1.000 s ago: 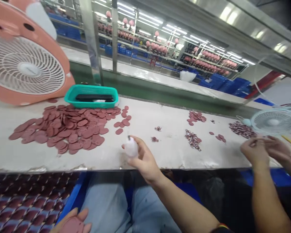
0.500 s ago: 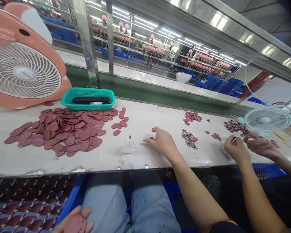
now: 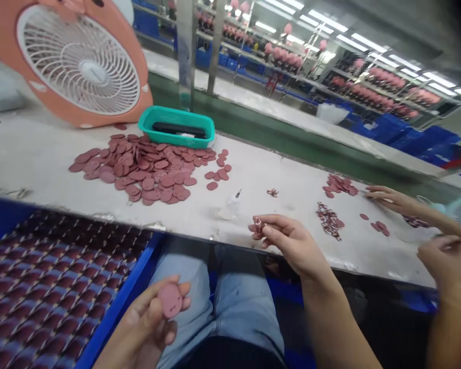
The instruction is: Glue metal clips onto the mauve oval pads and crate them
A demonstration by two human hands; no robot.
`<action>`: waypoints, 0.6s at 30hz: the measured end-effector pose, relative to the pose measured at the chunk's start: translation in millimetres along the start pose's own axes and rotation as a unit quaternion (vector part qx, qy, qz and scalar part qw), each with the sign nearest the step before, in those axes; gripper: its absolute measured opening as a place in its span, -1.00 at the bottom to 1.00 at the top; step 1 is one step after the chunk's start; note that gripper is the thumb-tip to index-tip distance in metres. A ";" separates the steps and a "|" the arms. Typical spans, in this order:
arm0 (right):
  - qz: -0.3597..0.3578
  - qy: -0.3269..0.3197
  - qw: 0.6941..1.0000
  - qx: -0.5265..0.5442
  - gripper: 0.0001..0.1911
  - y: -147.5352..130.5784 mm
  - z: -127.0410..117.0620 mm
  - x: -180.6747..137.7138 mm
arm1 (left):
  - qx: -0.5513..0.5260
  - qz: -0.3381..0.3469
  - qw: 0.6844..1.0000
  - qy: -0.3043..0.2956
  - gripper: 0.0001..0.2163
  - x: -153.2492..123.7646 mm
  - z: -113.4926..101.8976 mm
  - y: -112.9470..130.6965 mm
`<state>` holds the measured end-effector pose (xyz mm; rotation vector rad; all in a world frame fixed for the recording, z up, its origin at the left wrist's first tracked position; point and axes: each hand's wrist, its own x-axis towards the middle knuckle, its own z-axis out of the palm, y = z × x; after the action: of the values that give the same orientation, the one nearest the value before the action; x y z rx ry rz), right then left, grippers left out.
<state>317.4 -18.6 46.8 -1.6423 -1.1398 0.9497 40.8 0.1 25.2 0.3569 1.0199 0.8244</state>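
Over my lap, my left hand (image 3: 148, 320) pinches a dusky-pink oval disc (image 3: 170, 300) with small holes, its face turned up. My right hand (image 3: 292, 241) is closed at the table's front edge, its fingertips around a small reddish-brown figure-like piece (image 3: 257, 228) with white marks. Just left of that hand stands a small clear bottle (image 3: 232, 206) with a thin dark tip. A few similar small brown pieces (image 3: 272, 192) lie behind it on the table. A large heap of pink discs (image 3: 149, 169) spreads to the left.
A green basket (image 3: 176, 139) with dark items stands behind the heap, beside an orange fan (image 3: 88, 72). A blue crate (image 3: 61, 277) holds rows of dark red pieces at lower left. On the right are small-piece piles (image 3: 329, 221) and a co-worker's hands (image 3: 401, 201).
My right hand has drawn back from the tabletop and now holds a small brown piece. My left hand has risen further into view with the disc. The view has shifted left and down.
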 end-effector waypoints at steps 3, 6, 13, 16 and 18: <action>-0.013 -0.100 0.988 0.117 -0.71 -10.6 41.9 -19.1 | -0.006 -0.045 0.999 -0.008 -0.63 -8.8 7.8 3.4; -0.071 -0.154 0.972 0.161 -0.85 -24.6 71.9 -29.8 | -0.008 -0.066 0.997 -0.044 -0.62 -11.4 8.3 3.9; -0.162 -0.161 0.973 0.035 -0.86 -39.2 85.0 -32.7 | -0.013 -0.069 0.992 -0.108 -0.68 -8.6 -1.9 1.3; -0.196 -0.163 0.967 -0.007 -0.85 -40.4 82.8 -31.8 | -0.012 -0.078 0.989 -0.123 -0.71 -6.4 -5.5 -0.2; -0.214 -0.164 0.963 -0.029 -0.86 -41.1 81.2 -31.3 | -0.011 -0.079 0.987 -0.137 -0.71 -4.7 -7.6 -1.6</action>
<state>222.9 -21.7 64.0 -1.2294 -1.6795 0.9254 33.7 -5.2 23.4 0.3545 0.7716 0.6226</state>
